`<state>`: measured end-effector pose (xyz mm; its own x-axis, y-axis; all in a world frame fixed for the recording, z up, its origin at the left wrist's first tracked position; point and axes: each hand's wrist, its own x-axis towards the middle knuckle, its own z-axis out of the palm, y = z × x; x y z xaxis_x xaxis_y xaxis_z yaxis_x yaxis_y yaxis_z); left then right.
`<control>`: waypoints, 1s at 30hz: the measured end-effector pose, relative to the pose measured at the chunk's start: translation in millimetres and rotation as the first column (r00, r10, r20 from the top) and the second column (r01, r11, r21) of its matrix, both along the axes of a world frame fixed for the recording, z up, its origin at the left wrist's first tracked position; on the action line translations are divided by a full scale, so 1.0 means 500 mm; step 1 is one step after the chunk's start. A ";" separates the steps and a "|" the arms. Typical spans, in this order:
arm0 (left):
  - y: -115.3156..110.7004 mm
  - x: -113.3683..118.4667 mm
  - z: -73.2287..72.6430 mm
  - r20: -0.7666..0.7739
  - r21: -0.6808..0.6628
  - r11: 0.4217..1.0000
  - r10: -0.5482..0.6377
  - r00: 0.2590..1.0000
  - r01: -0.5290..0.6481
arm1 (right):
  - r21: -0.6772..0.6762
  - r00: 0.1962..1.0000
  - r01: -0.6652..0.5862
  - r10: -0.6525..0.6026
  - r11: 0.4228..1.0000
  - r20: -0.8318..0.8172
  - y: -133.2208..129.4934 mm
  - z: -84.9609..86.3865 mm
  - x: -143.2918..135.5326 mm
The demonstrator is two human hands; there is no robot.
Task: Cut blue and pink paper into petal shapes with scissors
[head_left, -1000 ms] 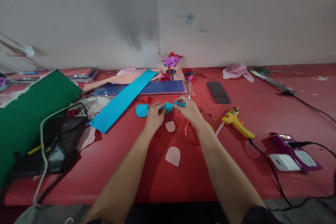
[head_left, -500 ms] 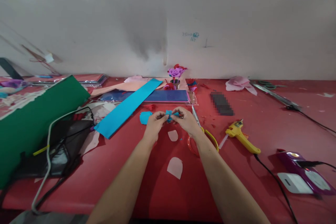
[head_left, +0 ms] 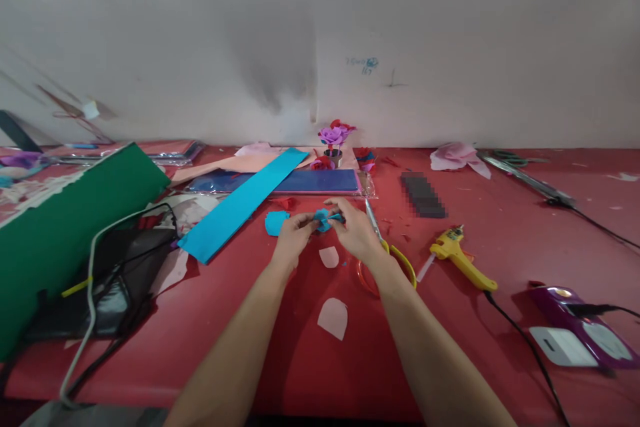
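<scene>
Between my two hands, a small blue crepe paper petal is held just above the red table. My left hand pinches its left edge, and my right hand pinches its right side with the fingertips. More blue petals lie just left of my left hand. Two pale pink paper petal shapes, one near my hands and a larger one closer to me, lie flat. Scissors with yellow handles rest beside my right wrist, partly hidden by it, next to an orange-red ring.
A long blue paper strip slants at left, near a green sheet and a black bag. A yellow glue gun and a purple power socket sit at right. Paper flowers stand by the white partition.
My fingers have shifted slightly on the blue petal, which now looks more spread out and rounded. The view has tilted a little; the other things stay put.
</scene>
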<state>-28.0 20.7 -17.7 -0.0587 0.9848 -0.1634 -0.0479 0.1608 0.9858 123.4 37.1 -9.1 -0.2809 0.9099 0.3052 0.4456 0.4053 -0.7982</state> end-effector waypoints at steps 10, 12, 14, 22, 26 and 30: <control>-0.003 0.006 -0.001 0.025 0.005 0.996 -0.094 0.995 0.094 | 0.030 0.999 -0.014 0.013 0.999 0.048 -0.005 0.012 0.003; -0.003 0.006 -0.002 0.018 0.014 0.997 -0.071 0.997 0.070 | 0.036 0.999 -0.030 0.028 0.999 0.046 -0.003 0.008 0.004; -0.005 0.007 -0.002 0.046 0.004 0.998 -0.056 0.997 0.056 | 0.020 0.998 -0.035 0.034 0.999 0.049 0.000 0.002 0.005; -0.014 0.020 0.000 0.213 -0.042 0.989 -0.130 0.968 0.142 | 0.052 0.994 -0.080 0.076 0.995 0.084 -0.002 0.001 0.003; -0.016 0.024 0.000 0.261 -0.037 0.984 -0.157 0.952 0.173 | 0.074 0.994 -0.032 0.024 0.997 0.109 -0.003 0.007 0.002; -0.020 0.027 0.003 0.282 0.005 0.986 -0.163 0.945 0.168 | 0.000 0.991 0.118 -0.118 0.993 0.067 0.001 0.003 0.004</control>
<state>-14.3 10.8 -16.1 0.1560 0.9733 -0.1685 -0.2934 0.2086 0.9330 125.5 37.3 -7.4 -0.1909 0.9391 0.2857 0.5426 0.3435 -0.7666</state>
